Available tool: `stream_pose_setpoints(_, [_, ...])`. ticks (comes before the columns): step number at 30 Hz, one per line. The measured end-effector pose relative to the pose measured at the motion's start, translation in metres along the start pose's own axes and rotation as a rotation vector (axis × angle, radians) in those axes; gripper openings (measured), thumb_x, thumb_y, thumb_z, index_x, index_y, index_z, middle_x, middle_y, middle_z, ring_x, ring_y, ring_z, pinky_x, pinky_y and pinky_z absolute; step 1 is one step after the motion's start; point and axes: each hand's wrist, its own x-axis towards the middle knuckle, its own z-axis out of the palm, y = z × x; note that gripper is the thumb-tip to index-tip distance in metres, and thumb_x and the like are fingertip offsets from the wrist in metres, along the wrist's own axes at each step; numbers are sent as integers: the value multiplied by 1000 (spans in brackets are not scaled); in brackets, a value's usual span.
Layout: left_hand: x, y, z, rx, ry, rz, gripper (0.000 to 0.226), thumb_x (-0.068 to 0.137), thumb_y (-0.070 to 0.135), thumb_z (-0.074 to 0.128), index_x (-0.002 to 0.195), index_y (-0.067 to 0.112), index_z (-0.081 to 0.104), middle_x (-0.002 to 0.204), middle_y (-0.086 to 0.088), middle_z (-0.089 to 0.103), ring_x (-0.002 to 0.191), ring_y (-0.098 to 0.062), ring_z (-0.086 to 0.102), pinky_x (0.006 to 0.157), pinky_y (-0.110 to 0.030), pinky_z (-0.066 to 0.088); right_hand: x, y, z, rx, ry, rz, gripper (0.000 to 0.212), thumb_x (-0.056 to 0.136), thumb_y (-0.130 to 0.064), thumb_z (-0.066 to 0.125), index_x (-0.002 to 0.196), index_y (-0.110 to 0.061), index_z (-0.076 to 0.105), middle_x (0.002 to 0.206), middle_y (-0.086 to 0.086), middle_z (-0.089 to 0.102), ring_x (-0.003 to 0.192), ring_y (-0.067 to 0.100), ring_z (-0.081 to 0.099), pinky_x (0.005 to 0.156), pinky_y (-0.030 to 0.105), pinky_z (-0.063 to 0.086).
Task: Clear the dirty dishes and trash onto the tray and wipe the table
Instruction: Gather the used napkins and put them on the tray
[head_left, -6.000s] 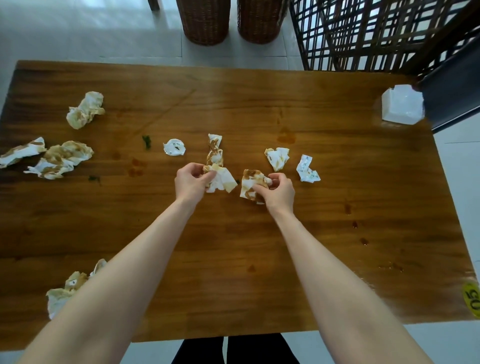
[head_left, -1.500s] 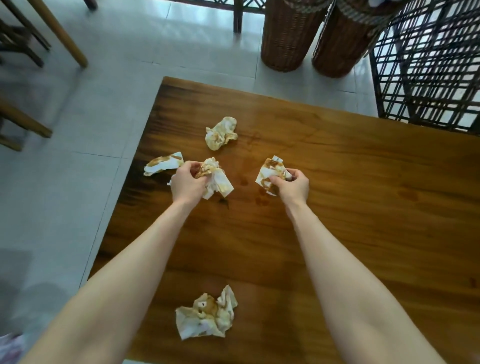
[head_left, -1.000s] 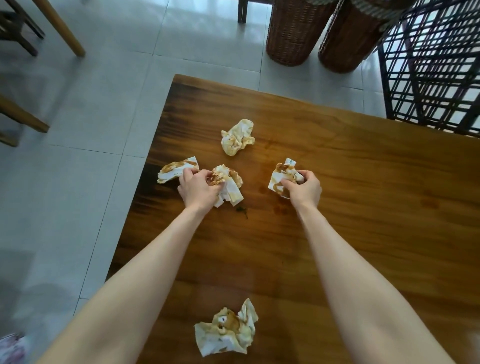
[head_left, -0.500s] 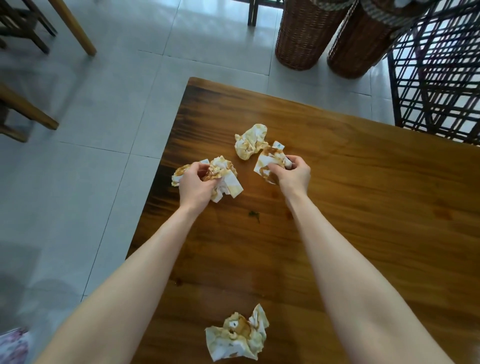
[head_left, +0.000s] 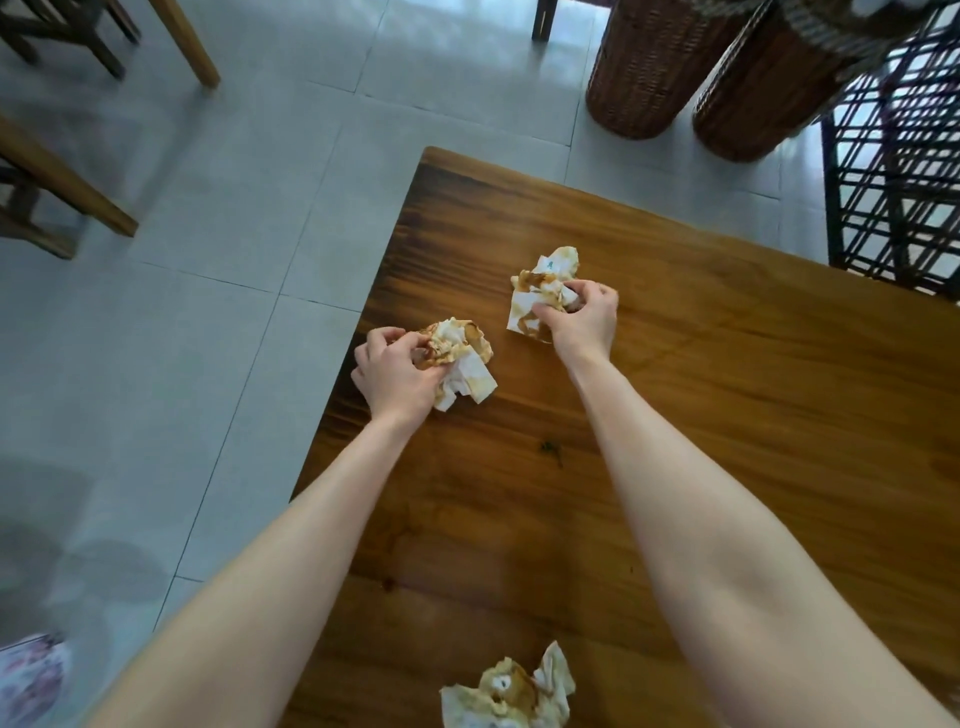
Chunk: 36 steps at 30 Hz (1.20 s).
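Observation:
My left hand (head_left: 395, 371) grips a wad of stained, crumpled napkins (head_left: 462, 358) near the left edge of the wooden table (head_left: 753, 415). My right hand (head_left: 584, 319) grips a second bunch of soiled napkins (head_left: 540, 291) a little farther back, its fingers curled round the paper. Another crumpled, brown-stained napkin (head_left: 511, 693) lies on the table at the near edge, between my forearms. No tray or dishes are in view.
A small dark food scrap (head_left: 550, 449) and faint stains mark the tabletop. Two wicker baskets (head_left: 654, 67) stand on the tiled floor beyond the far edge, a black lattice frame (head_left: 898, 171) at far right. Wooden chair legs (head_left: 67, 182) stand at left.
My right hand reached back and gathered the far napkin into its bunch. My left hand has taken the napkin at the left edge into its wad. The view swung left.

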Motion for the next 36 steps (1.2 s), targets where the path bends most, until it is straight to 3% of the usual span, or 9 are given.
stream_pose_setpoints(4, [-2, -2, 0, -62, -22, 33, 41, 84, 33, 72, 119, 12, 65, 126, -8, 57, 115, -23, 48, 98, -39, 44, -4, -2, 4, 12, -4, 11, 41, 79, -18, 77, 117, -13, 61, 117, 4, 64, 106, 19, 61, 88, 31, 53])
stream_pose_setpoints(9, [-14, 0, -1, -168, -56, 5, 40, 84, 30, 74, 117, 11, 64, 118, -7, 62, 107, -19, 57, 90, -34, 52, -17, 2, -11, 89, -6, 54, 41, 77, -18, 79, 114, -12, 62, 112, 4, 67, 102, 19, 63, 87, 35, 55])
stream_pose_setpoints(14, [-49, 2, -2, -232, -51, -4, 41, 83, 31, 74, 118, 13, 63, 115, -4, 65, 103, -15, 60, 84, -29, 53, -55, 26, -42, 197, -20, 95, 39, 74, -17, 80, 108, -13, 63, 106, 3, 69, 92, 16, 66, 80, 32, 58])
stream_pose_setpoints(20, [-93, -11, -5, -335, -13, -55, 40, 83, 32, 73, 117, 16, 61, 111, 4, 62, 94, -6, 56, 74, -16, 47, -104, 58, -58, 265, -91, 123, 48, 74, -15, 80, 117, -11, 61, 108, 3, 68, 92, 14, 67, 79, 28, 57])
stream_pose_setpoints(24, [-121, -25, -13, -397, 9, -77, 26, 83, 32, 72, 104, 26, 58, 101, 12, 59, 79, 0, 56, 62, -6, 43, -136, 76, -59, 270, -161, 139, 52, 75, -16, 80, 123, -8, 62, 111, 6, 69, 94, 16, 68, 83, 32, 57])
stream_pose_setpoints(27, [-137, -37, -14, -422, 15, -89, 26, 84, 31, 72, 105, 24, 58, 102, 10, 60, 85, -5, 58, 64, -9, 46, -153, 85, -56, 221, -177, 143, 52, 77, -17, 78, 125, -9, 61, 116, 5, 67, 100, 17, 65, 88, 33, 55])
stream_pose_setpoints(31, [-144, -49, -12, -427, 13, -105, 30, 83, 31, 73, 108, 22, 59, 104, 9, 60, 91, -7, 59, 66, -10, 47, -159, 92, -48, 81, -124, 65, 54, 80, -18, 77, 129, -11, 57, 130, 3, 50, 115, 17, 52, 99, 31, 47])
stream_pose_setpoints(36, [-140, -57, -12, -409, 13, -111, 38, 83, 32, 73, 116, 17, 61, 106, 8, 60, 94, -8, 58, 68, -11, 47, -157, 90, -40, 55, -99, 7, 52, 82, -14, 75, 130, -13, 57, 132, 2, 55, 120, 17, 53, 100, 30, 47])
